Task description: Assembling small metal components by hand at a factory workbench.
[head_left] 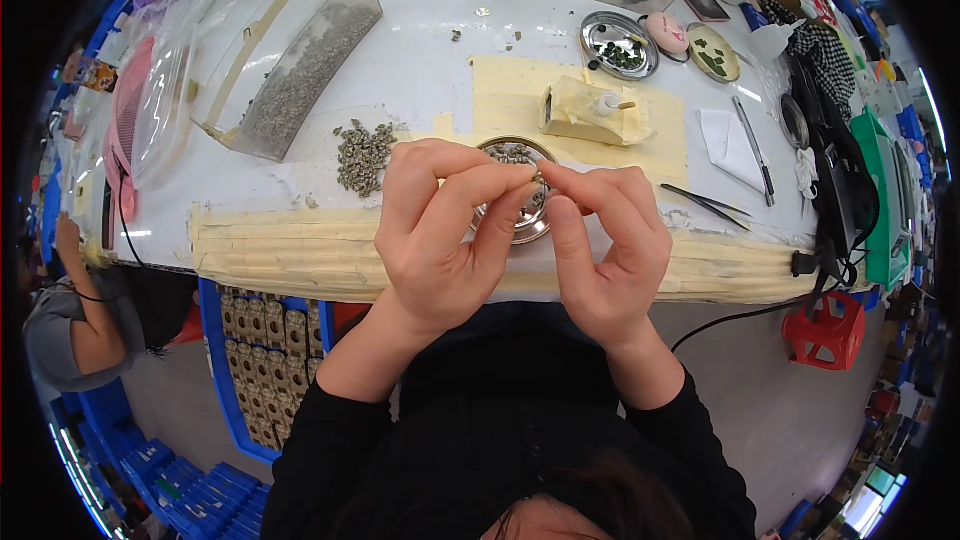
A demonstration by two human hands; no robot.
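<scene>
My left hand [438, 230] and my right hand [617, 250] meet over a round metal dish [545, 152]. Their thumbs and forefingers are pinched together, and the tiny thing at the fingertips is too small to make out. Small grey metal parts [512, 153] lie in the dish, partly hidden by my fingers. Beside my left hand is a loose pile of similar small parts [364, 155]. A pair of dark tweezers [706, 206] rests on the table to the right of my right hand.
A clear bin of grey grains [310, 65] stands at the left. Behind the dish sits a tape-wrapped block [595, 112]. Dishes with green pieces [620, 45] are at the back right. Below the table edge is a blue tray of metal parts [212, 340]; a red stool [825, 330] stands right.
</scene>
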